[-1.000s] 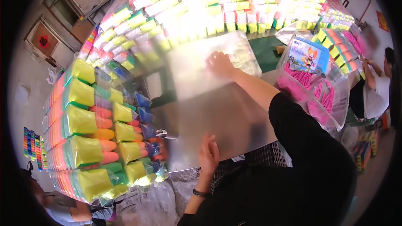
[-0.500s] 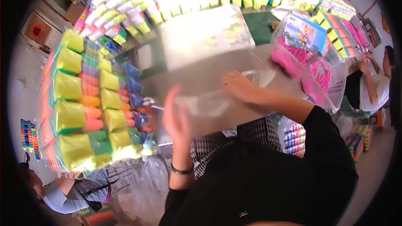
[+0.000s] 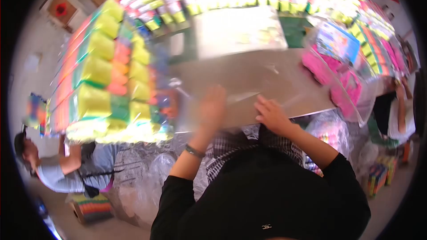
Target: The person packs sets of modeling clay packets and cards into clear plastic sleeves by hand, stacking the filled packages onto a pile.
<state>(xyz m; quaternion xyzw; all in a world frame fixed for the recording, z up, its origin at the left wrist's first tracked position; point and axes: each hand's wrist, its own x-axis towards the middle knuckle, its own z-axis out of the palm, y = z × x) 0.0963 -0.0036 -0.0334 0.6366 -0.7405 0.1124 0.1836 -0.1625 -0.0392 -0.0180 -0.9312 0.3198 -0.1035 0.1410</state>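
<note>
A clear plastic bag or sheet (image 3: 251,76) lies on the brown work board (image 3: 284,69) in front of me; its edges are hard to make out. My left hand (image 3: 212,109), smeared by motion, is over the board's near left part with its fingers stretched forward. My right hand (image 3: 273,114) rests at the near edge with fingers apart, by the plastic. Neither hand shows anything gripped. To the left, near the stacked packs, lies a small shiny tool, perhaps scissors (image 3: 176,83), blurred.
Stacked packs of yellow, orange and green pieces (image 3: 98,69) stand at left. A clear bin (image 3: 362,102) with pink strands (image 3: 344,90) and a blue printed card (image 3: 338,42) sits at right. A white stack (image 3: 240,31) lies behind. Co-workers (image 3: 66,164) are at both sides.
My right hand has moved back toward the near edge and its fingers have spread. My left hand has moved forward and inward over the board. The camera view has shifted.
</note>
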